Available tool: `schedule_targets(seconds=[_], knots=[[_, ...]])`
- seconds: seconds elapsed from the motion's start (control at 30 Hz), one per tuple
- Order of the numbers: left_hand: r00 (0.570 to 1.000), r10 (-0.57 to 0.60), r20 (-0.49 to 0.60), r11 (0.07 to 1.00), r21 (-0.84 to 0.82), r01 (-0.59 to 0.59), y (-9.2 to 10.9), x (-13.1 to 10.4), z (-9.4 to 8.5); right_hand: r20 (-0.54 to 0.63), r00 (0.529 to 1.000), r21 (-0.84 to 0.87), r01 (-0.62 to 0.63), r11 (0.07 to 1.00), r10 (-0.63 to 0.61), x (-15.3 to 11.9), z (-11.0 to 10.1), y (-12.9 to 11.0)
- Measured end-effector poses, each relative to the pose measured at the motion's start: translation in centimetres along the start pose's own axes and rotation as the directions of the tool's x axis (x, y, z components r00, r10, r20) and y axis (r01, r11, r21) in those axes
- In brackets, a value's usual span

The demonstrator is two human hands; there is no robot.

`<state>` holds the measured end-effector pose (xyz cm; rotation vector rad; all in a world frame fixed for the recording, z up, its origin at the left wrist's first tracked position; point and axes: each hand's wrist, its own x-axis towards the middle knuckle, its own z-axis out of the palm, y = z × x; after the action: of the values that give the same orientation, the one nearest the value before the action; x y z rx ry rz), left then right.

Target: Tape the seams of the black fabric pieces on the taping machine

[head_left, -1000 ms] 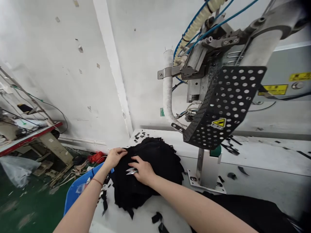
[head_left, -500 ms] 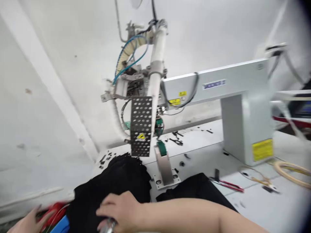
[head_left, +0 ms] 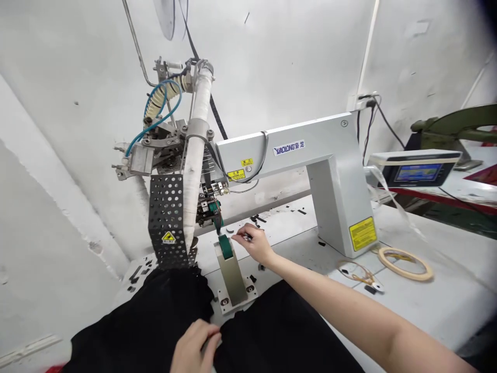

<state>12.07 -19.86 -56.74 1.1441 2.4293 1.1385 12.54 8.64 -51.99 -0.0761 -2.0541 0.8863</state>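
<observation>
My right hand reaches to the green roller on its metal post, fingertips pinched just right of it around a small dark thing too small to name. At the bottom centre, my left hand is closed beside the edges of the black fabric; what its fingers hold is partly hidden. One black fabric pile lies to the left, under the perforated black guard. More black fabric spreads to the right of the post, under my right forearm.
A grey machine arm runs above the white table. Tape rolls, thin cords and several dark scraps lie about. At the right are a lit control screen and a green metal machine.
The view has shifted. My right hand has moved from over the left fabric pile to the roller, and the metallic thing in it no longer shows. My left hand has come from the far left to the centre.
</observation>
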Motion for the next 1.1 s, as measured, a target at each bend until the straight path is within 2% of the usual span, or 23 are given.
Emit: schedule_targets(seconds=[0.1, 0.17, 0.23, 0.37, 0.43, 0.47, 0.57, 0.63, 0.67, 0.7, 0.73, 0.77, 0.8, 0.83, 0.93, 1.03, 1.1], knots=[[0.996, -0.09, 0.017, 0.996, 0.024, 0.089, 2.0, 3.0, 4.3, 0.026, 0.997, -0.131, 0.08, 0.988, -0.077, 2.1, 1.3, -0.2], [0.983, -0.171, 0.071, 0.983, 0.074, 0.166, 1.8, 4.2, 6.0, 0.075, 0.989, -0.233, 0.139, 0.962, -0.125, 3.5, 1.7, 0.0], [0.972, -0.208, 0.11, 0.972, 0.133, 0.193, 1.3, 4.6, 6.8, 0.152, 0.972, -0.32, 0.222, 0.921, -0.182, 4.6, 1.5, 0.4], [0.988, -0.151, 0.036, 0.97, 0.197, 0.141, 1.0, 4.4, 7.3, 0.339, 0.882, -0.398, 0.45, 0.799, -0.328, 6.0, 0.8, 1.5], [0.996, -0.086, -0.009, 0.972, 0.218, 0.086, 1.5, 4.3, 7.1, 0.38, 0.853, -0.394, 0.499, 0.772, -0.357, 6.3, 0.4, 1.9], [0.998, -0.062, -0.018, 0.975, 0.211, 0.065, 1.8, 4.2, 7.0, 0.374, 0.859, -0.396, 0.488, 0.778, -0.349, 6.3, 0.2, 2.0], [0.999, -0.04, 0.001, 0.995, 0.089, 0.04, 3.1, 4.1, 6.2, 0.301, 0.918, -0.384, 0.366, 0.848, -0.26, 4.5, -0.7, 1.7], [0.999, -0.007, 0.033, 1.0, -0.018, 0.007, 4.2, 4.2, 5.4, 0.328, 0.922, -0.258, 0.297, 0.919, -0.206, 1.9, -1.7, 1.1], [0.999, 0.028, 0.04, 0.998, -0.056, -0.026, 4.7, 4.3, 4.9, 0.405, 0.895, -0.144, 0.265, 0.953, -0.188, 0.4, -2.2, 0.8], [0.997, 0.069, 0.04, 0.994, -0.082, -0.066, 5.1, 4.5, 4.3, 0.524, 0.834, -0.014, 0.213, 0.977, -0.174, -1.1, -2.8, 0.5], [0.993, 0.113, 0.032, 0.99, -0.093, -0.109, 5.5, 4.7, 3.7, 0.649, 0.744, 0.085, 0.135, 0.987, -0.158, -2.5, -3.4, 0.3], [0.988, 0.151, 0.015, 0.985, -0.091, -0.149, 5.7, 4.9, 3.2, 0.742, 0.658, 0.129, 0.048, 0.99, -0.129, -3.7, -4.0, 0.1], [0.984, 0.176, -0.008, 0.981, -0.083, -0.176, 5.7, 5.2, 2.7, 0.8, 0.595, 0.123, -0.028, 0.992, -0.082, -4.6, -4.6, 0.1], [0.983, 0.182, -0.033, 0.981, -0.069, -0.184, 5.6, 5.5, 2.3, 0.816, 0.578, 0.078, -0.083, 0.994, -0.015, -5.1, -5.1, 0.2], [0.99, 0.129, -0.052, 0.992, -0.007, -0.13, 4.2, 6.3, 1.9, 0.734, 0.665, -0.067, -0.137, 0.988, 0.142, -5.6, -5.9, 0.9], [0.996, 0.081, -0.024, 0.991, 0.109, -0.078, 2.6, 6.3, 2.7, 0.699, 0.706, -0.085, -0.077, 0.993, 0.115, -6.2, -5.5, 1.9], [0.99, 0.11, -0.09, 0.977, 0.193, -0.091, 2.2, 5.8, 3.3, 0.656, 0.753, -0.082, -0.008, 0.997, 0.059, -7.0, -4.9, 2.0]])
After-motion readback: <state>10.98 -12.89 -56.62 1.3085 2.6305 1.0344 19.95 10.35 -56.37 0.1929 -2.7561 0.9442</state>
